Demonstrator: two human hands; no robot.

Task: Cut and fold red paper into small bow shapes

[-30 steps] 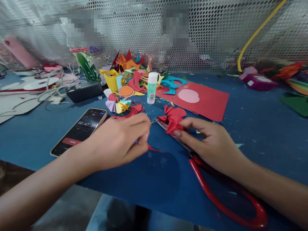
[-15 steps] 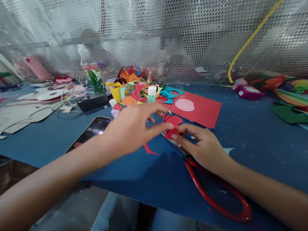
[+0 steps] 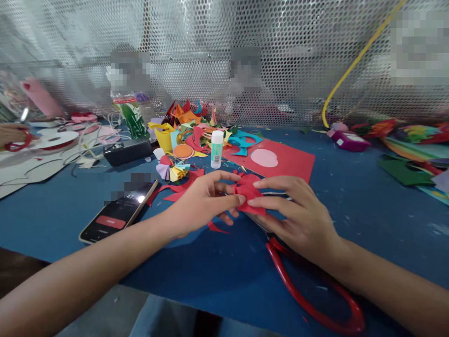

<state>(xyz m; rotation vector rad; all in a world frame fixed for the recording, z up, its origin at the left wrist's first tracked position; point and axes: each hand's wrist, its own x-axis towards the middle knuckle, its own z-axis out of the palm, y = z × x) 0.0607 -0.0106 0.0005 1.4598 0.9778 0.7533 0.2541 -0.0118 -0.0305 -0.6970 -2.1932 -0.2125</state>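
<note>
Red paper piece (image 3: 249, 193) is sitting between both hands, just above the blue surface (image 3: 217, 271), straight in front of the person and near the middle of the view. Left hand (image 3: 199, 206) is pinching its left edge, thumb and forefinger closing on the paper. Right hand (image 3: 301, 215) is gripping the right side, forefinger lying flat along the lower edge, other fingers spread over the top. Piece is looking folded or layered with rounded lobes; exact shape hard to tell. Its long axis is running roughly left to right, hand to hand, so both hands are equally near, each holding one end.

Taking the piece as landmark: scissors (image 3: 308, 290) with red handles are lying just nearer the person and to the right, blades passing under the right hand, handles trailing toward the right forearm. A small red scrap (image 3: 214, 228) is lying just below-left on the surface. A glue stick (image 3: 216, 149) is standing upright behind it. A red sheet (image 3: 280, 161) with a pink cut-out is lying flat behind and to the right. A heap of coloured offcuts (image 3: 189, 128) is piling up behind and left. A phone (image 3: 119, 213) is lying face up well to the left. Far left, another person's hand (image 3: 12, 135) is working, well apart.
</note>
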